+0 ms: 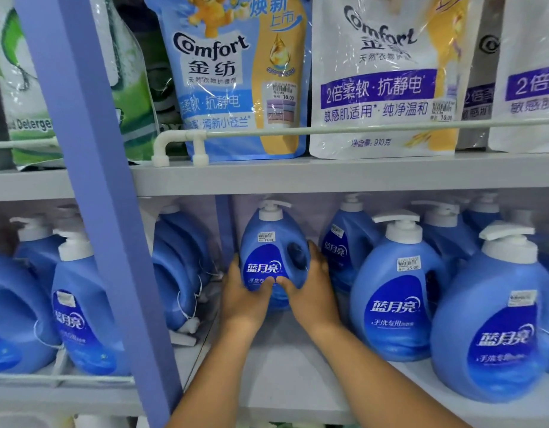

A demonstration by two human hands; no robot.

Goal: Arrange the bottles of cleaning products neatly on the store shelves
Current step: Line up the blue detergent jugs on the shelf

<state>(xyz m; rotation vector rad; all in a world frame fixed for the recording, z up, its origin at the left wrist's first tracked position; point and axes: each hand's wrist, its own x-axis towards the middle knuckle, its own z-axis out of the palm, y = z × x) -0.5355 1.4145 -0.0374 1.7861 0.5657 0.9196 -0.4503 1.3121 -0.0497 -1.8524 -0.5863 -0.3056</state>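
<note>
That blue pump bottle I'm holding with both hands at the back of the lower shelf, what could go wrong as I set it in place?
1. The held bottle sits close to a neighbour bottle by your right hand; a nudge could tip it.
2. Its pump head is near the upper shelf; lifting could knock it.
3. Bottles lying on their sides beside your left hand look unstable and might roll.

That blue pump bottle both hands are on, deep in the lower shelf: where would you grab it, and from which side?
Take the blue pump bottle by its rounded lower body, from the front, one palm on each flank, as the left hand and right hand do now. It stands upright far back, neighbours crowd its right, and the shelf above probably blocks reaching the pump.
</note>
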